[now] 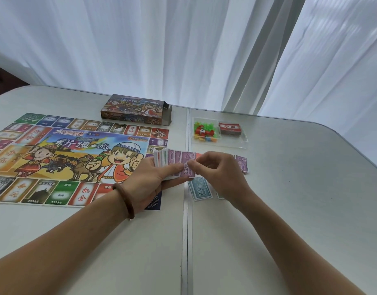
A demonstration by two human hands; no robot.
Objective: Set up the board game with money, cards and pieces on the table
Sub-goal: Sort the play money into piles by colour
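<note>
White curtains (183, 50) hang behind a pale table (289, 209) with a seam running down its middle.

The left hand (151, 182) grips a fanned stack of play money (172, 160) just above the table, fingers curled underneath and thumb laid across the top. A brown bracelet (124, 201) sits on that wrist. The right hand (217, 173) meets the stack from the other side, its thumb and forefinger pinching the near edge of the top purple note (188, 167), which is marked 5000.

Under and just beside the right hand, a few blue notes (199, 189) lie flat on the table. A small pile of purple notes (241, 163) lies behind the right hand, partly hidden by it.

Farther back on the right stands a clear plastic tray (243, 141). Its left compartment holds a heap of small coloured pieces (204, 129) with a die among them. Its right compartment holds a red deck of cards (229, 127).

On the left half of the table the game board (66, 156) lies unfolded and flat, its near right corner under the left hand. Beyond the board's far edge, the game box (134, 109) lies on the table with its right end flap open.
</note>
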